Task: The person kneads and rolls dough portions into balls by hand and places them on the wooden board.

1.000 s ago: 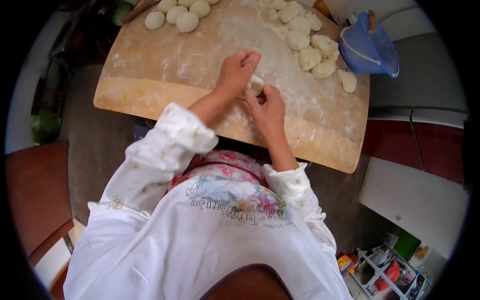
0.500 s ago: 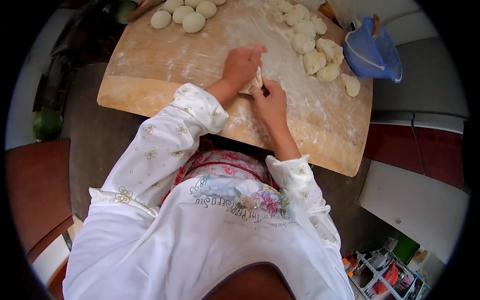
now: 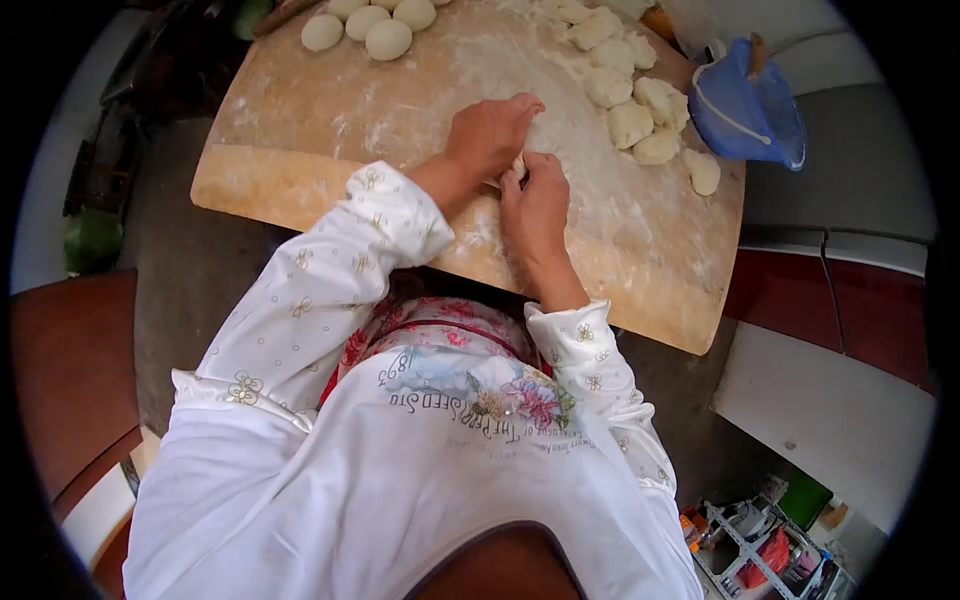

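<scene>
A small piece of dough is mostly covered by my two hands on the floured wooden board. My left hand is curled over the dough's far left side, with its fingertips pointing away from me. From the right, my right hand grips the dough with bent fingers. The two hands nearly meet, so only a pale sliver of the piece shows between them.
Several smooth round dough balls sit at the board's far left. Rough dough lumps are grouped at the far right, with one lump near the edge. Beyond them is a blue bucket with a handle.
My left hand has rolled over slightly to the right. My right hand's fingers have curled in more, and less of the dough shows than before.
</scene>
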A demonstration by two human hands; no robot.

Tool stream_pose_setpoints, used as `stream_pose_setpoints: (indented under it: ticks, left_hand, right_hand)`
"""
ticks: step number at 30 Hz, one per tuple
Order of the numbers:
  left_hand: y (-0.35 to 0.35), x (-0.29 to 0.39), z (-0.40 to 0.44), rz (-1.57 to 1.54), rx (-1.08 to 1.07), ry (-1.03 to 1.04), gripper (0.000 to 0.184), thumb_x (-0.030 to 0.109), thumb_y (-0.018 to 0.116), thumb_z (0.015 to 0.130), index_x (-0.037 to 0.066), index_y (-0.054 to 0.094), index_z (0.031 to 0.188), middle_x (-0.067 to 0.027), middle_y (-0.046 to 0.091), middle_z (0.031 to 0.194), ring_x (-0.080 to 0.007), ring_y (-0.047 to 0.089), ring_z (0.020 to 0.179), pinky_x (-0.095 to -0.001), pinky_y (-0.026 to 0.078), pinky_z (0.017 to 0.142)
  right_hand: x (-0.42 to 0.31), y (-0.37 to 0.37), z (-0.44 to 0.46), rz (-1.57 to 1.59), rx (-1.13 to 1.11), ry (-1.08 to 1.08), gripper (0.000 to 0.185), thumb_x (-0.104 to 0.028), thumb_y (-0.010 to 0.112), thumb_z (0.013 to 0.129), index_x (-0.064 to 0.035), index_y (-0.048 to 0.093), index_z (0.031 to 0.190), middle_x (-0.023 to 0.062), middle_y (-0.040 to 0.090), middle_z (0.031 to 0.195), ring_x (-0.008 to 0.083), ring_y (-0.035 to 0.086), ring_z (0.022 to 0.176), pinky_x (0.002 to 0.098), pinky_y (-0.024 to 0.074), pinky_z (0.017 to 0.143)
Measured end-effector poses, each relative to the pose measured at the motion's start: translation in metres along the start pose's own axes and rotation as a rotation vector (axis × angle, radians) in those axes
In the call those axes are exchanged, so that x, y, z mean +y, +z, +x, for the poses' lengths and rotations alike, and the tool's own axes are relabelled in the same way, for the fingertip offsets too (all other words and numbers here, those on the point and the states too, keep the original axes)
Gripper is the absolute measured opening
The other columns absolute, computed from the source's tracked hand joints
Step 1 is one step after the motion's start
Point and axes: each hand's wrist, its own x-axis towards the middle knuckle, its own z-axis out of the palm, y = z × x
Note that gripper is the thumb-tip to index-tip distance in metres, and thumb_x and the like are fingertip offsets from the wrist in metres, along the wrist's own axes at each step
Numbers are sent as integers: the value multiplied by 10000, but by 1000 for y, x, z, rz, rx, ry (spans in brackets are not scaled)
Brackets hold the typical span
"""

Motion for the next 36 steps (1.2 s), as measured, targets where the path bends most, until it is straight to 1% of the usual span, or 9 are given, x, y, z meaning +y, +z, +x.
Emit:
stream_pose_setpoints:
  ticks: [5,8,11,14,20,23,26,29,36]
  left_hand:
    - [2,10,-9,-620,303,-280,329,328,516,943,34,665,944,-145,682,851,-355,631,768,-425,505,703]
    - [-7,7,-35,-467,68,-277,286,285,516,937,41,666,937,-152,672,914,-348,628,806,-432,499,720]
    - [-1,-6,-37,161,254,290,255,252,502,930,56,664,953,-140,676,922,-347,628,822,-443,494,722]
    - [9,-4,-29,52,213,254,271,242,442,970,68,649,979,-140,665,866,-351,621,763,-434,486,703]
    - [6,-5,0,-142,136,-5,262,269,509,934,63,664,981,-128,659,851,-362,612,744,-447,492,704]
    - [-2,1,-19,-670,174,-249,256,256,522,935,45,659,982,-142,651,826,-362,610,714,-441,496,693]
    - [-35,21,-40,-978,-76,-555,207,189,531,908,45,665,972,-149,640,807,-348,603,737,-438,493,711]
    - [-2,-14,-40,-43,244,301,202,169,522,887,62,670,975,-126,636,798,-343,605,806,-436,486,745]
    - [3,-1,-12,-77,129,98,240,174,495,887,77,671,1018,-107,671,855,-340,622,832,-431,486,741]
  right_hand:
    - [-12,-5,-15,344,20,158,218,-43,630,801,21,619,1009,200,573,936,373,567,905,414,459,795]
    - [-11,6,-32,173,119,-70,202,-36,626,790,15,622,985,190,575,925,370,565,901,423,456,789]
    - [-5,9,-28,51,98,-161,172,-19,611,777,9,615,946,183,571,904,372,556,881,446,447,765]
    - [2,10,-9,-48,70,-126,137,-11,598,771,7,600,907,185,564,879,378,547,861,469,435,745]
    - [2,3,7,74,39,37,263,-137,629,834,11,640,1051,171,602,946,326,604,809,402,480,724]
    - [-3,3,-11,185,62,-13,341,-118,653,820,7,618,1136,190,589,977,346,575,886,410,466,788]
    - [-12,7,-31,140,95,-124,333,-49,635,807,5,612,1135,199,566,1044,353,553,970,407,457,838]
    - [-3,18,-29,69,114,-202,275,-18,609,796,16,619,1069,191,557,1045,346,540,1004,401,448,854]
    - [7,14,8,-15,42,-70,260,-45,587,829,26,620,1077,199,557,1027,359,544,943,408,446,808]
